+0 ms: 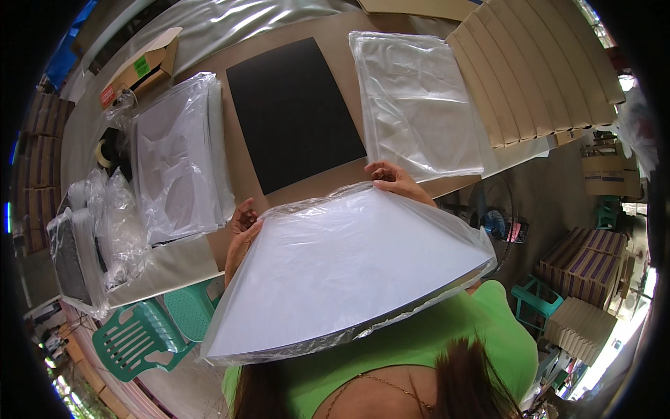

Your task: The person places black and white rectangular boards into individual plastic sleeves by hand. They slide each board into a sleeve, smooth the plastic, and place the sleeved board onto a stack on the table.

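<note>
1. Filling the lower middle of the view, a large flat white panel wrapped in a clear plastic bag (342, 272) is held tilted up in front of the person's chest, its near edge toward the green shirt (460, 328) and its far edge just over the near rim of the table.
2. The left hand (242, 225) grips the far left corner of the bagged panel, fingers curled around its edge.
3. The right hand (392, 179) holds the far edge near the top, fingers closed on the loose plastic of the bag's mouth.
4. Just beyond the hands, a flat black rectangular sheet (293, 112) lies on the brown table (244, 171).
5. To its right rests a stack of clear plastic bags (415, 101), near the right hand.
6. Further right, a row of overlapping tan cardboard pieces (537, 66) fans across the table's far corner.
7. To the left of the black sheet lies a white moulded piece in clear plastic wrap (178, 160), with more bagged dark and pale items (91, 230) at the table's left end.
8. An open brown cardboard box (143, 66) sits at the far left.
9. Below the table edge stand green plastic chairs (150, 335).
</note>
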Available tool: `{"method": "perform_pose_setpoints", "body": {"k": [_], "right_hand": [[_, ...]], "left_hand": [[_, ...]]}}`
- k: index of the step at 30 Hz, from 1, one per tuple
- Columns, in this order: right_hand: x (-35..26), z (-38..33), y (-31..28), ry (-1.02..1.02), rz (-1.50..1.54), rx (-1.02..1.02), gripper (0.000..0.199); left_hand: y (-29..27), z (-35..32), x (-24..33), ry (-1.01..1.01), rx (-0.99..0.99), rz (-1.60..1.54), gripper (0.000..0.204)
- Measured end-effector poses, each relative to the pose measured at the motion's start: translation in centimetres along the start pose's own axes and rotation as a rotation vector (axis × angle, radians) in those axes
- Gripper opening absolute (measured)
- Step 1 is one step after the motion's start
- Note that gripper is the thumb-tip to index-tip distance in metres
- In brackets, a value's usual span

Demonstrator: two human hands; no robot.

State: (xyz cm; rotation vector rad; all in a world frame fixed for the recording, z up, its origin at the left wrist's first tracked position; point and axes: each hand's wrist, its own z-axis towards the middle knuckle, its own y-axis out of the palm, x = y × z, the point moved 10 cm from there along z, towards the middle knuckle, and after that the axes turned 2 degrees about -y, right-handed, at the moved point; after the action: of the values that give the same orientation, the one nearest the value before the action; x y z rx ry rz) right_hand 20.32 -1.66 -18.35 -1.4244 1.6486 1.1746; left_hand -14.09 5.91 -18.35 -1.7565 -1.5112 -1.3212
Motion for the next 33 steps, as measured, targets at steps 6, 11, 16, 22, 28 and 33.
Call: {"method": "perform_pose_setpoints", "body": {"k": [6,11,16,22,28,33], "right_hand": [[0.7,0.9,-0.5,-0.091,-0.118,0.030,0.031],[0.6,0.9,-1.4,-0.229,-0.326,0.180,0.028],[-2.4,-1.9,-0.2,-0.294,-0.762,0.187,0.028],[-6.9,-4.9,3.7,-0.596,-0.643,0.018,0.022],[-8.0,-5.0,7.5,-0.631,-0.546,-0.190,0.019],[-5.8,-3.0,5.7,-0.619,-0.530,0.031,0.016]], "left_hand": [[-0.6,-0.4,0.2,0.084,0.013,0.159,0.047],[-1.8,0.0,-0.2,0.202,0.036,0.491,0.050],[1.8,-3.6,4.8,0.263,0.050,0.777,0.052],[5.8,-5.3,7.9,0.493,-0.264,0.586,0.042],[4.2,-1.7,2.4,0.402,-0.311,0.390,0.034],[4.2,-0.7,2.7,0.321,-0.233,0.422,0.034]]}}
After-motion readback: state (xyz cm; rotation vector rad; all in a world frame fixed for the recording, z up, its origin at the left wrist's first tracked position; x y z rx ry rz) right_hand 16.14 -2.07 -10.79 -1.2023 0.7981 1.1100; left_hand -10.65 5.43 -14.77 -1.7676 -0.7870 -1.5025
